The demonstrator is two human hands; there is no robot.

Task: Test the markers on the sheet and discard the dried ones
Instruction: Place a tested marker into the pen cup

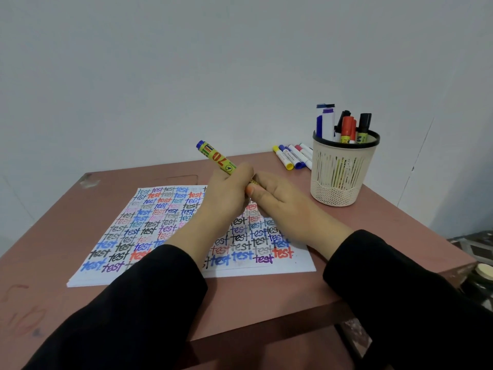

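Head view: both hands meet over the sheet, closed on a single marker. The left hand wraps its fingers round the middle of the yellow barrel. The blue far end sticks out up and to the left, tilted away from the person, with a red "70" printed on the label. The right hand is pressed against the left and curls round the near end of the same marker, its thumb lying across the front. That end is hidden inside the fingers, so I cannot tell whether a cap is on it.

The marker is held in the air above the upper middle of the sheet, not touching the paper. The sheet lies flat on a reddish-brown table and is almost filled with rows of the word "test" in blue, black, red, purple and teal — some bold, some faint. Its lower left edge shows more paper underneath.

At the table's rear right stands a cream slotted cup with a dark rim, holding upright markers with red, black, blue and purple caps. Just left of the cup, several loose markers lie side by side on the table — white barrels with yellow, blue and red caps. Black sleeves cover both forearms.
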